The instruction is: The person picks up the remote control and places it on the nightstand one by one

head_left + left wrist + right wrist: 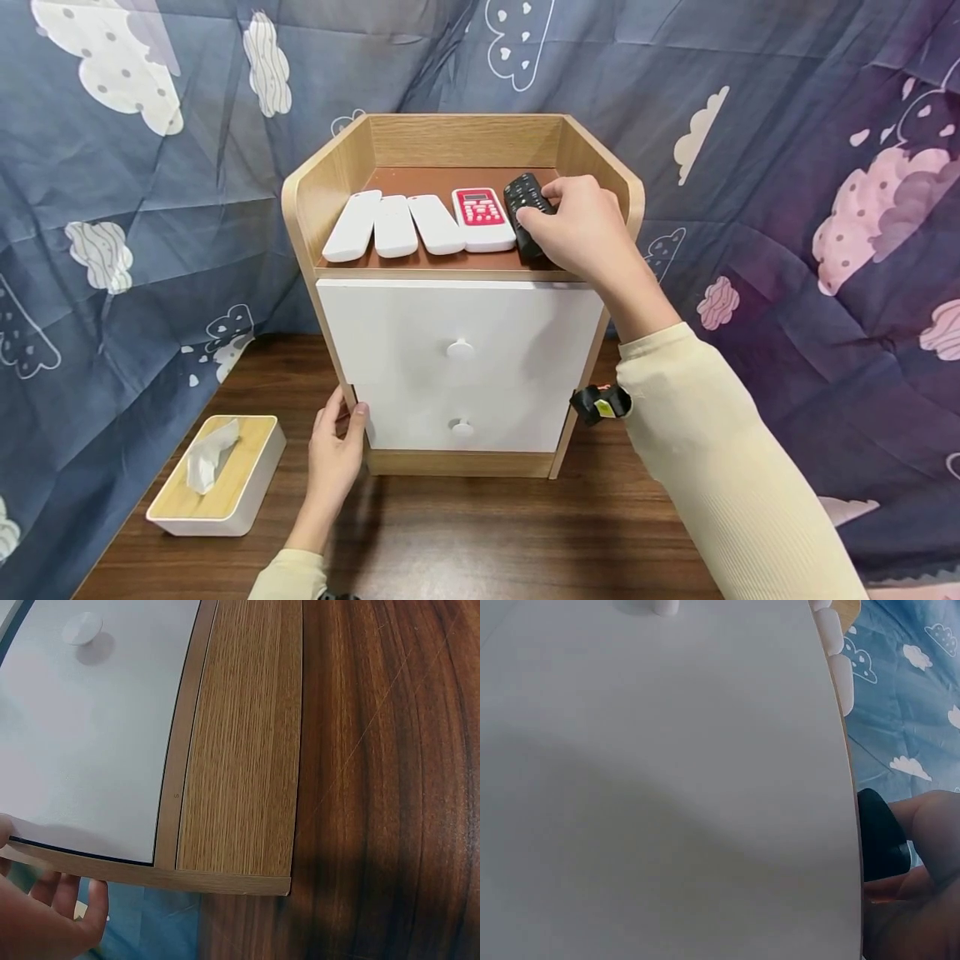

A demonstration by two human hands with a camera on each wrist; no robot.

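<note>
My right hand (581,221) holds a black remote control (525,196) by its sides, at the right end of the top shelf of a small wooden nightstand (468,142). The remote's dark end (881,836) shows between thumb and fingers in the right wrist view. Left of it lies a white remote with a red keypad (480,208), then three plain white remotes (437,225) in a row. Low on the nightstand's left side, my left hand (335,458) grips the front edge, thumb at the front and fingers along the side panel.
Two white drawers (461,317) with round knobs are closed below the shelf. Raised wooden walls border the shelf on three sides. A tissue box (217,475) stands on the dark wood table (480,533) at the left. Blue cloud-print cloth (187,167) hangs behind.
</note>
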